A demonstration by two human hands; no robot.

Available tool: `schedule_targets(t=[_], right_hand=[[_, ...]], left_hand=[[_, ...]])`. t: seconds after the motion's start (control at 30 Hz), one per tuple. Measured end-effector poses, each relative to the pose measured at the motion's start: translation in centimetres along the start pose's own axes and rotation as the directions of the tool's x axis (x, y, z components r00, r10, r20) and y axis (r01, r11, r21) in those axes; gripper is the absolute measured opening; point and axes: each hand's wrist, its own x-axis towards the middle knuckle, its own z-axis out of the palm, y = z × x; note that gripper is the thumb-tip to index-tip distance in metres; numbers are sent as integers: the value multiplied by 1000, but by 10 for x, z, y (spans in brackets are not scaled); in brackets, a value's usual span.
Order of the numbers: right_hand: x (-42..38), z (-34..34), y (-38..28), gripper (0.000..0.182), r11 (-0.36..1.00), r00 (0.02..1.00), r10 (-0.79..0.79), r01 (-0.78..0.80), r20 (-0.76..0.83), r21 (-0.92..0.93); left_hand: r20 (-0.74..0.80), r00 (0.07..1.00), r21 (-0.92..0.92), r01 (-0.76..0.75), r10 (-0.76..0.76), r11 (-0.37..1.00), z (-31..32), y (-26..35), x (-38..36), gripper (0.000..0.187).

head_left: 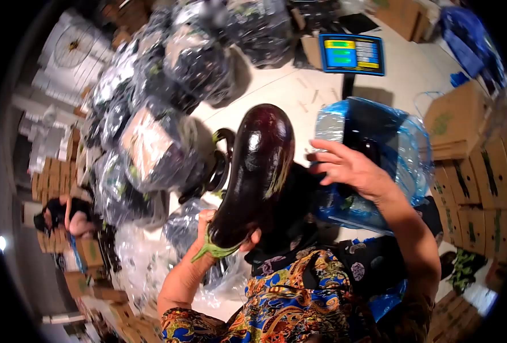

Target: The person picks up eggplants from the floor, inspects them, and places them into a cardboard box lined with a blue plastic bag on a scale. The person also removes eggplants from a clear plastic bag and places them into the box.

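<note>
A large, glossy dark purple eggplant (259, 154) stands tilted in front of me, its green stem end low. My left hand (206, 231) is closed round that stem end, its fingers partly hidden behind the fruit. My right hand (350, 168) is held out with fingers apart and nothing in it. Below and beside it lies a blue plastic liner (410, 154) in an open container with dark eggplants inside. A scale display (352, 55) with a blue and yellow face rises behind the container.
Clear bags (199, 63) packed with eggplants are heaped to the left and back. Several loose eggplants (222, 163) lie on the floor beside them. Cardboard boxes (482, 183) are stacked at the right. Another person (70, 214) is bent over at the far left.
</note>
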Motion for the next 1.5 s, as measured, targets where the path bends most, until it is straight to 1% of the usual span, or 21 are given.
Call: schedule_targets(t=[0.03, 0.07, 0.1, 0.17, 0.2, 0.23, 0.3, 0.33, 0.43, 0.47, 0.5, 0.57, 0.63, 0.73, 0.77, 0.83, 0.93, 1.2, 1.3, 1.43, 1.5], right_hand=[[0, 3, 0, 68, 990, 992, -108, 102, 62, 100], [3, 2, 3, 69, 951, 971, -202, 164, 126, 261], [0, 5, 1, 70, 925, 988, -155, 148, -7, 349], [-6, -1, -3, 72, 853, 975, -224, 203, -15, 481], [-11, -4, -10, 73, 839, 979, -203, 189, -28, 510], [-13, -8, -7, 81, 858, 976, -198, 218, -92, 465], [-15, -14, -10, 77, 836, 967, -198, 250, -157, 489], [-15, -19, -12, 72, 839, 968, -193, 247, -160, 485], [-28, -26, -22, 58, 812, 956, -247, 293, -158, 504], [-28, -31, -20, 52, 783, 953, -237, 303, -189, 543], [-30, -33, -25, 50, 776, 952, -212, 302, -221, 554], [-30, -45, -35, 61, 819, 952, -192, 289, -238, 495], [-33, -50, -37, 60, 800, 942, -195, 314, -274, 511], [-31, -51, -32, 56, 716, 920, -240, 384, -310, 584], [-32, -51, -33, 56, 716, 916, -243, 391, -318, 578], [-35, -54, -34, 56, 718, 910, -243, 402, -337, 568], [-35, -60, -30, 57, 717, 892, -262, 436, -369, 544], [-36, -61, -32, 63, 731, 869, -224, 449, -441, 513], [-38, -68, -31, 65, 723, 870, -221, 450, -441, 525], [-41, -70, -36, 68, 731, 861, -166, 435, -480, 526], [-44, -72, -37, 69, 729, 869, -157, 422, -469, 539]], left_hand=[[118, 991, -119, 81, -67, 990, 11, -2, 14, 93], [73, 992, -142, 114, -104, 983, 15, -10, 21, 94], [46, 982, -80, 186, -183, 979, 19, -18, 29, 96], [150, 955, -46, 266, -257, 963, 23, -36, 47, 95], [264, 937, -128, 269, -229, 955, 25, -44, 58, 94], [269, 937, -224, 288, -225, 931, 27, -49, 65, 94], [254, 944, -408, 302, -211, 861, 32, -54, 71, 96], [238, 949, -401, 288, -205, 870, 36, -58, 75, 99], [123, 976, -205, 200, -177, 958, 44, -56, 81, 102], [208, 960, -7, 195, -189, 981, 42, -49, 86, 101], [117, 979, 230, 136, -166, 964, 48, -42, 89, 101], [-34, 998, 660, 57, -46, 749, 73, -26, 93, 101], [-86, 992, 773, 8, 91, 635, 98, -19, 97, 102], [26, 962, 954, -105, 273, 280, 103, -11, 109, 92], [-8, 943, 984, -52, 332, 172, 110, -12, 109, 89], [51, 912, 993, -89, 408, 75, 108, -12, 114, 88], [85, 901, 993, -112, 425, 39, 105, -11, 120, 86], [7, 921, 995, -46, 389, 92, 106, -13, 124, 91], [105, 877, 994, -72, 469, -88, 107, -17, 126, 92], [482, 704, 833, -185, 522, -521, 93, -16, 135, 91], [609, 626, 738, -222, 486, -638, 92, -14, 139, 92]])
